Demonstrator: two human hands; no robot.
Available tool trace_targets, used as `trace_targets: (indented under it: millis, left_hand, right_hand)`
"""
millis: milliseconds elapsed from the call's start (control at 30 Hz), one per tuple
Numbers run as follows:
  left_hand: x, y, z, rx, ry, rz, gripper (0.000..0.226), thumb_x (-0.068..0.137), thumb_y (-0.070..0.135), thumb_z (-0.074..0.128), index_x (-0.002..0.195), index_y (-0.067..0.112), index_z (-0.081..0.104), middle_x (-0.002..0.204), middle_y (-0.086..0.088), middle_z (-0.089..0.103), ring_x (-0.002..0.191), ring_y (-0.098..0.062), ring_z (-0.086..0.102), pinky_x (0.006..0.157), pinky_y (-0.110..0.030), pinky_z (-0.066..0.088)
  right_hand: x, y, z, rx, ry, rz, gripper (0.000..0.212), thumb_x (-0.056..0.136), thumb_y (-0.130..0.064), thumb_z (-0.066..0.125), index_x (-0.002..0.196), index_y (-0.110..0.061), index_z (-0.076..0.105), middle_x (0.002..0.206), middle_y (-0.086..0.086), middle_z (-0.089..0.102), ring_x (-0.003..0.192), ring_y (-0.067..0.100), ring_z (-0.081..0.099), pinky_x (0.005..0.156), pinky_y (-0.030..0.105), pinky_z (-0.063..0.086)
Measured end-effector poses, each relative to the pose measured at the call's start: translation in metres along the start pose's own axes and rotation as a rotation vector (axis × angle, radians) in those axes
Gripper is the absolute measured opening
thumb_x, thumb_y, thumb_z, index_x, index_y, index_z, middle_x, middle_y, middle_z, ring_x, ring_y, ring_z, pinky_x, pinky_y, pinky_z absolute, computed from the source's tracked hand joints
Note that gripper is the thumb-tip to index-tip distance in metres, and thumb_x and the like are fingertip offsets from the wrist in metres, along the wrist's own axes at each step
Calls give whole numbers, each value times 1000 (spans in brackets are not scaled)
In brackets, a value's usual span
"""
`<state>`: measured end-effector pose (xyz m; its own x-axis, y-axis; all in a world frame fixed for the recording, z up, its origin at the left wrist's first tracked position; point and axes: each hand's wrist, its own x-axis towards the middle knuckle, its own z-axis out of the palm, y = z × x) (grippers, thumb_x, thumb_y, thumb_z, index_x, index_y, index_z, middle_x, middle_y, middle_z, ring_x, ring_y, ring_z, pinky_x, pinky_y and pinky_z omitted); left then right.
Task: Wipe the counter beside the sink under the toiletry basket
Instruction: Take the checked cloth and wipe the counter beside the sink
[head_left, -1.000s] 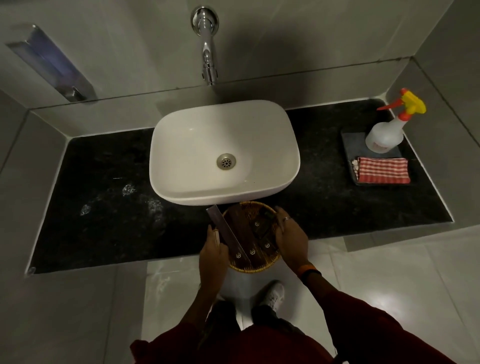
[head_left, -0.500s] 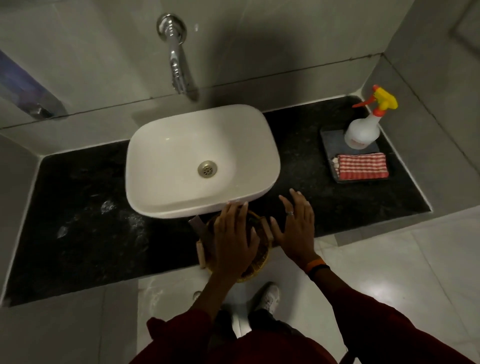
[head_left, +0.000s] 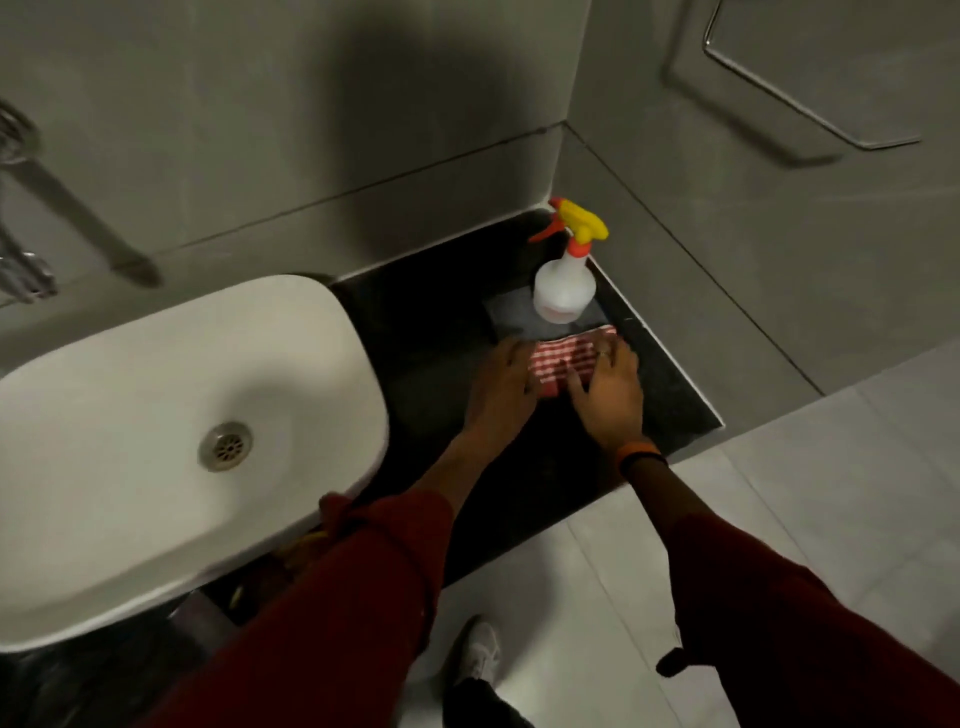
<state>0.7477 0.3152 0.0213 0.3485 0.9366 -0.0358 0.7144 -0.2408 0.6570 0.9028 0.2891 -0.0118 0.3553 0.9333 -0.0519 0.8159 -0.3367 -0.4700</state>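
Both hands are out over the dark counter to the right of the white sink, at about one o'clock from the drain. The left hand lies at the nine o'clock edge of a folded red-and-white checked cloth, fingers spread flat and open, touching or just over the fold; nothing is closed in it. The right hand covers the cloth's four o'clock corner, fingers extended and loosely curled over the fabric, thumb toward the cloth's near edge; it looks like the start of a pinch, but whether it has the cloth gripped I cannot tell. The cloth lies on a grey tray, with a white spray bottle at its twelve o'clock, standing upright on the same tray, yellow trigger head pointing to the back corner. Cloth and bottle parked together suggest a cleaning kit kept dry and off the stone. Two hands on the cloth reads as steadying one side while lifting the other, likely so it comes up still folded. The toiletry basket is barely in view: a sliver of yellowish weave at six o'clock of the sink, under the left sleeve, mostly hidden. Judgement: the step in hand is fetching the wiping cloth; the wiping itself is not yet begun. The bottle stands close enough that a careless lift could knock it.
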Motion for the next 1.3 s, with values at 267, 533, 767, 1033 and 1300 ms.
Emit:
trace_targets:
  millis: [267, 533, 767, 1033, 1300]
  left_hand:
    - [77, -15, 53, 227, -295, -173, 68, 96, 32, 58, 153, 14, 26, 158, -16, 33, 145, -38, 30, 117, -57, 22]
    - [82, -9, 50, 67, -153, -197, 23, 98, 20, 49, 114, 15, 65, 123, -10, 68, 123, -30, 57, 120, -61, 9]
    - [62, -15, -8, -381, 33, -277, 35, 98, 12, 51, 132, 10, 56, 135, -14, 60, 126, -30, 56, 108, -36, 42]
    - [-29, -67, -119, -711, 341, -376, 28, 101, 15, 49, 128, 19, 57, 113, 3, 68, 100, -11, 65, 100, -36, 53]
    - [-203, -158, -248, -589, 645, -324, 17, 102, 29, 50, 113, 22, 62, 97, 19, 67, 87, 15, 64, 71, -2, 48]
  right_hand:
    - [58, 36, 0, -84, -142, 136, 74, 94, -39, 65, 152, -6, 32, 149, 26, 44, 136, 44, 42, 111, 55, 41]
    - [72, 31, -6, 28, -91, 87, 55, 94, -21, 64, 146, -13, 46, 141, 16, 60, 131, 36, 55, 117, 55, 35]
    - [57, -24, -24, 518, 9, 128, 48, 86, -9, 67, 134, -12, 58, 132, 11, 65, 118, 22, 59, 102, 31, 45]
    - [-7, -142, -3, 885, -100, 52, 36, 88, -4, 67, 120, -18, 59, 109, -5, 69, 101, 1, 67, 103, 45, 54]
    - [-149, -302, 44, 956, -348, -76, 34, 91, -30, 72, 120, -34, 55, 114, -9, 67, 107, 13, 67, 96, 43, 59]
